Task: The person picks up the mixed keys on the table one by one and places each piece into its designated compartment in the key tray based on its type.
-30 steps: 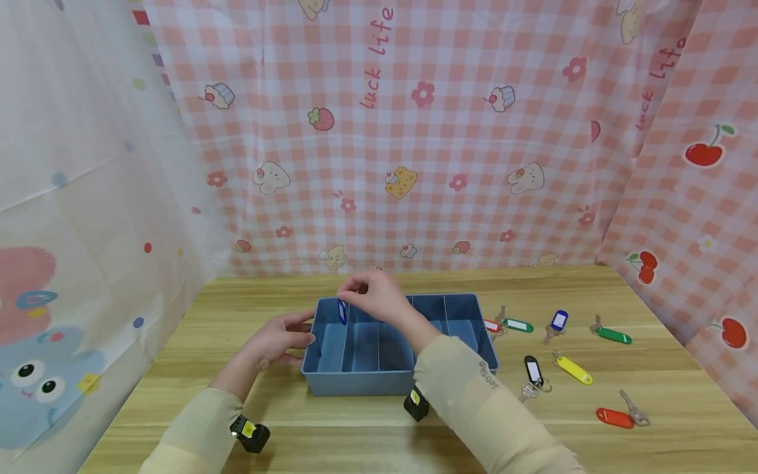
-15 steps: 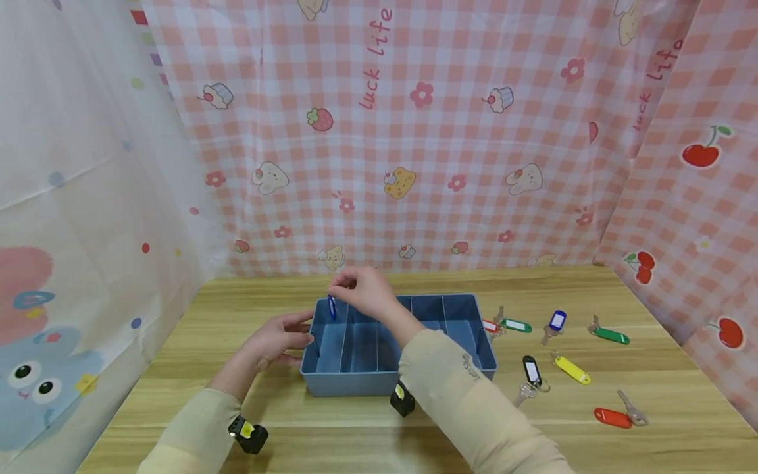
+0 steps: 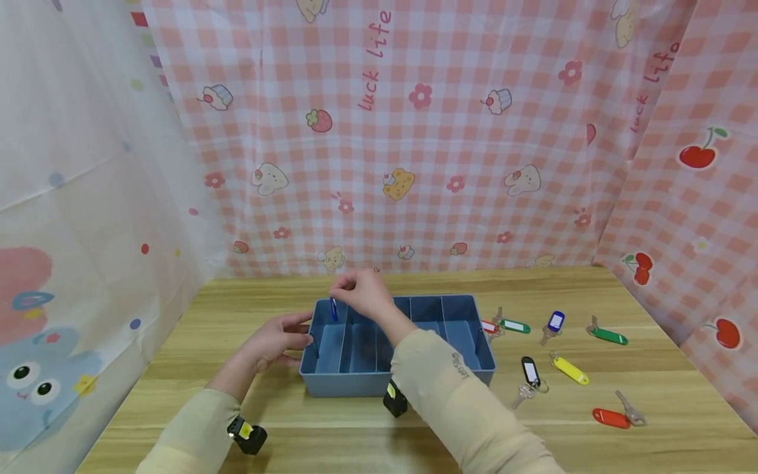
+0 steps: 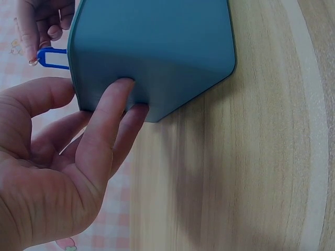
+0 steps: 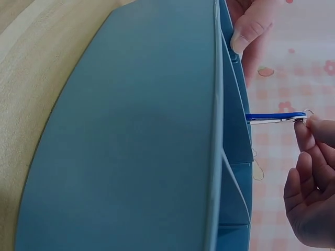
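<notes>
Left of centre in the frame, your left hand [image 3: 275, 341] grips the left end of the blue-grey plastic box [image 3: 343, 386], thumb over its rim. The slim blue plastic key tag [image 3: 334, 309] hangs upright at the far end of the leftmost of five compartments, pinched in the fingertips of your right hand [image 3: 368, 294]; box walls hide its lower end in both wrist views, so its depth can't be told. Your beige right sleeve [image 3: 438, 388] covers part of the middle compartments. At right, a red key tag [image 3: 489, 327] is partly hidden by the box, near a green key tag [image 3: 515, 326] on the wooden bench [image 3: 331, 434].
</notes>
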{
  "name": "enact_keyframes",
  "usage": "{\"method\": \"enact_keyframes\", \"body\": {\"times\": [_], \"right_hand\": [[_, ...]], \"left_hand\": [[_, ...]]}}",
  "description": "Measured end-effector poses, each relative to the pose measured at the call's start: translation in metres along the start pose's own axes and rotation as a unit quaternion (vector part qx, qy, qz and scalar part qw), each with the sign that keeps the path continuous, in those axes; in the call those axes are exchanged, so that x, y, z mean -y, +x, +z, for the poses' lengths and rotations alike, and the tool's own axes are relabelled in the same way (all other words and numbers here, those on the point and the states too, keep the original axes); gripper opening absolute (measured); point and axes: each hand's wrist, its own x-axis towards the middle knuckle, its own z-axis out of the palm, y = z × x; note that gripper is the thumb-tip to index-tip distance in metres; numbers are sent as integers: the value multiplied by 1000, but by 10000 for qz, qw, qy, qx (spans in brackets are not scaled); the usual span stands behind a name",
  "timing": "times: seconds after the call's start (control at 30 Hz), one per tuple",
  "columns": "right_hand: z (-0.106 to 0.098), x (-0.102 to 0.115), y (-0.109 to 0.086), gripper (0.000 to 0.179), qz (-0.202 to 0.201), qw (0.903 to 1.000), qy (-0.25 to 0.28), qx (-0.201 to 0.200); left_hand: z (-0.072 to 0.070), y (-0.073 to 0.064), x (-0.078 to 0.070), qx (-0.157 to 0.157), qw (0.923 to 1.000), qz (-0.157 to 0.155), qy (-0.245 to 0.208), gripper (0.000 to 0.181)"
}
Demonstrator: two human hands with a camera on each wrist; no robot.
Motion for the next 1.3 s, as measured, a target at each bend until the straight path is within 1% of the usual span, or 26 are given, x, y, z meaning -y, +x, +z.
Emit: {"method": "enact_keyframes", "body": {"times": [0.2, 0.3, 0.57, 0.83, 1.0, 1.07, 1.3], "right_hand": [[4, 0, 1, 9, 259, 9992, -289, 69], [6, 0, 1, 9, 356, 9987, -337, 128], [10, 0, -2, 10, 419, 9980, -401, 267], [13, -3, -3, 11, 669, 9967, -279, 354], [14, -6, -4, 10, 736, 9964, -258, 337], [14, -6, -5, 10, 743, 9963, -272, 324], [15, -6, -6, 9, 819, 9959, -222, 309]], "left_hand": [[0, -1, -1, 24, 10000, 6, -3, 64], [0, -1, -1, 12, 10000, -14, -25, 64], [-1, -1, -1, 35, 10000, 11, 13, 64], [0, -1, -2, -12, 9999, -55, 95, 64], [1, -1, -2, -5, 9999, -48, 109, 64], [1, 0, -1, -47, 10000, -55, 67, 63], [0, -2, 0, 76, 9999, 61, 108, 65]]}}
